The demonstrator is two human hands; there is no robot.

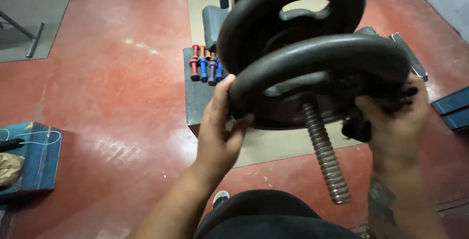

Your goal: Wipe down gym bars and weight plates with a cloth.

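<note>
Two black iron weight plates sit on a threaded steel dumbbell bar (325, 153) held up close in front of me. The nearer plate (317, 56) is gripped on both sides: my left hand (220, 126) clasps its left rim, and my right hand (393, 117) holds its right rim. The farther plate (273, 9) stands tilted behind it, with a grip hole near its top. The bar's free threaded end points down toward my lap.
Several small red and blue dumbbells (205, 63) lie on a dark mat (195, 97) on the red floor. A blue pad (34, 156) with a white cord lies at the left. A bench frame (410, 56) and blue blocks (452, 107) are at the right.
</note>
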